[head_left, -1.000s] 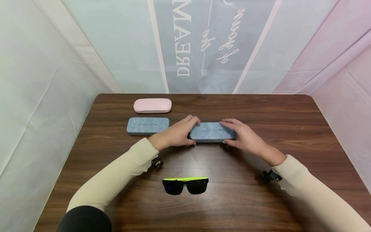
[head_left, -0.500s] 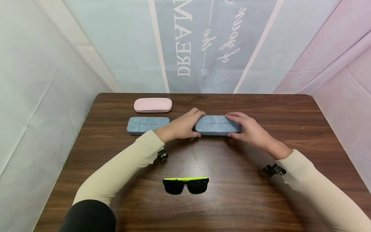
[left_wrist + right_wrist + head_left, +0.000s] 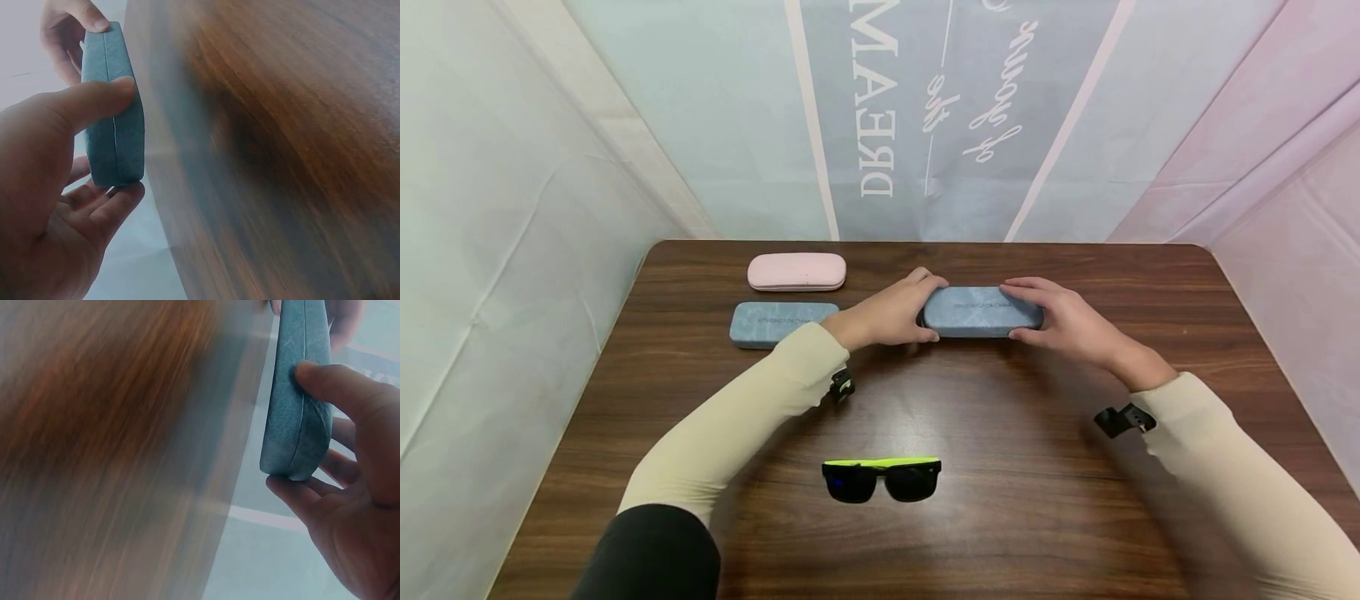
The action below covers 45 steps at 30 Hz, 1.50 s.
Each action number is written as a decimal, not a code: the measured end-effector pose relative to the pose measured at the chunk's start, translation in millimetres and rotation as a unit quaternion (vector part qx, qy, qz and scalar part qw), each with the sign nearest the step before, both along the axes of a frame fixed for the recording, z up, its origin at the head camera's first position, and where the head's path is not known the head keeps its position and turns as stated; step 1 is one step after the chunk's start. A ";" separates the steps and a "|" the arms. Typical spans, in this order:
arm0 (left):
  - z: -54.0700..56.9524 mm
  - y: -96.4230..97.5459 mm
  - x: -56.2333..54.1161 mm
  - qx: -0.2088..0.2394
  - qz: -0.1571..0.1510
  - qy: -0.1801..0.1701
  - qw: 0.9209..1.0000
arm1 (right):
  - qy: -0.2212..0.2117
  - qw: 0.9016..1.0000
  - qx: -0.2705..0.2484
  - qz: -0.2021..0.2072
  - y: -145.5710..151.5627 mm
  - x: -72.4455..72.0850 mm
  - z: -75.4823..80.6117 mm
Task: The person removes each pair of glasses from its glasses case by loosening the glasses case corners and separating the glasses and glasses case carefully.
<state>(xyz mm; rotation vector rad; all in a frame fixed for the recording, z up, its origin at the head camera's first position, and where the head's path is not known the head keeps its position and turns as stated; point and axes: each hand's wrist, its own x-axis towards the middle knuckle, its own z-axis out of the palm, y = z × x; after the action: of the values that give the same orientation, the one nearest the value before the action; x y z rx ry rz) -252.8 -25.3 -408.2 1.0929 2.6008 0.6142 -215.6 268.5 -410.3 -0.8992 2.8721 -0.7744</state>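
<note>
two hands are gripping one blue glasses case [image 3: 982, 315] by its ends, near the back edge of a dark wood table [image 3: 1000, 533] and right of the other cases. the left hand [image 3: 897, 312] is pinching the left end, its thumb pressing the near side and its fingers curling round the far side; the right hand [image 3: 1072, 325] is doing likewise at the right end. a seam is running along the side of the case, closed in both wrist views, and the shell is hiding the inside. whether its base is touching the wood is not showing clearly.

three cases are appearing in all, two blue and one pink. the second blue case [image 3: 771, 323] is lying left of the held one, lid down, with the left forearm partly covering its near right corner. the pink case [image 3: 796, 272] is resting just behind it, also closed; the contents of both are out of sight. small dark lettering is marking each blue lid. one pair of sunglasses [image 3: 904, 481], black in front with lime temples folded behind, is lying outside the cases, nearer the person. two small black devices are sitting at the wrists, one under each pale sleeve [image 3: 1240, 467].
</note>
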 end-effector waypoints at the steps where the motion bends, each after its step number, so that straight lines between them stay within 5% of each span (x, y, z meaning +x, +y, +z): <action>1: -0.3 1.2 -1.2 0.001 -0.001 0.001 1.000 | 0.002 1.000 0.002 0.000 1.5 -1.2 -0.4; 19: -2.1 22.3 -20.5 0.023 0.007 -0.009 1.000 | -0.007 1.000 0.009 -0.012 21.2 -18.6 -0.5; 45: -18.6 66.9 -44.4 -0.025 0.063 -0.006 0.998 | -0.022 0.998 0.042 -0.047 42.8 -46.5 -9.0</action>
<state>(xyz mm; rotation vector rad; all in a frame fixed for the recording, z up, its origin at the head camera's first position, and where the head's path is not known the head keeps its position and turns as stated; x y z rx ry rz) -297.3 41.5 -426.8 0.9118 2.6745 0.5764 -262.1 311.3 -419.3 -0.7322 2.9026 -0.6655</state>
